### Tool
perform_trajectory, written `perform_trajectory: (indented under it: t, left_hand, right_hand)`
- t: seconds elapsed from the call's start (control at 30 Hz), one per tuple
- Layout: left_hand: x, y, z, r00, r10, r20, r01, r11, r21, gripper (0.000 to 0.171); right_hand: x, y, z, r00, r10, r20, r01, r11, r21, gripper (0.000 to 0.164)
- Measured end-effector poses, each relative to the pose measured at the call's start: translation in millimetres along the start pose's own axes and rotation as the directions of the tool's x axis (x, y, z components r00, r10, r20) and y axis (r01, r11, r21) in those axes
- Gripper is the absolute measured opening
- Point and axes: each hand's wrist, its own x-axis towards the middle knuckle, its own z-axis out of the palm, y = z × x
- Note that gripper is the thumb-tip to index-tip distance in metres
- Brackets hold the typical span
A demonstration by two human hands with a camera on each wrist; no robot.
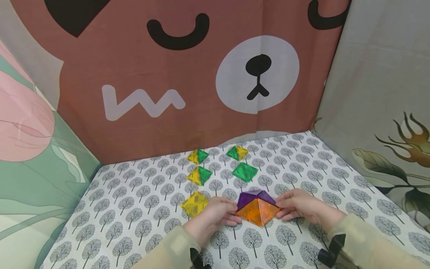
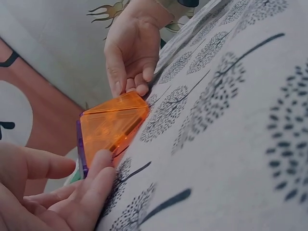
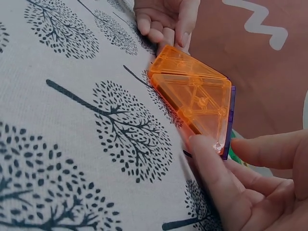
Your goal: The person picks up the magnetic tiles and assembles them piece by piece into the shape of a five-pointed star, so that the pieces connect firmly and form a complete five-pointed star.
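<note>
Between my two hands, a pyramid of translucent magnetic tiles [image 1: 258, 211] sits on the tree-print cloth, with orange faces toward me and purple faces behind. My left hand [image 1: 220, 211] holds its left corner between thumb and fingers. At the opposite corner, my right hand [image 1: 295, 204] pinches it the same way. Seen from the left wrist, the orange tiles [image 2: 113, 118] rise to a ridge, with a fingertip on the lower edge. The right wrist view shows a fingertip against the near corner of the orange tiles [image 3: 197, 98].
Beyond my left hand lies a yellow tile piece [image 1: 195, 203]. Farther back stand a yellow-and-green pyramid [image 1: 199, 175], a green piece [image 1: 245, 172], and two more yellow-and-green pyramids [image 1: 197, 156]. A bear-print curtain [image 1: 168, 127] closes off the back of the table.
</note>
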Motion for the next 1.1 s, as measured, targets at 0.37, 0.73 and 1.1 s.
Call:
perform_trajectory:
  t: [0.37, 0.73, 1.1]
  left_hand:
    - [-11.0, 6.9, -8.8, 0.992, -0.063, 0.109, 0.051, 0.993, 0.111, 0.027]
    - [-14.7, 6.6, -14.4, 0.985, -0.043, 0.166, 0.022, 0.992, 0.122, 0.033]
    - [-26.4, 11.0, -24.2, 0.983, -0.008, 0.185, -0.022, 0.987, 0.162, 0.036]
  right_hand:
    - [-7, -3, 2, 1.000, -0.021, 0.003, 0.022, 0.997, -0.074, 0.040]
    - [-10, -6, 0, 0.999, 0.001, 0.040, 0.001, 0.998, -0.068, 0.044]
    - [-13, -11, 1, 0.999, -0.006, 0.039, 0.009, 0.996, -0.090, 0.043]
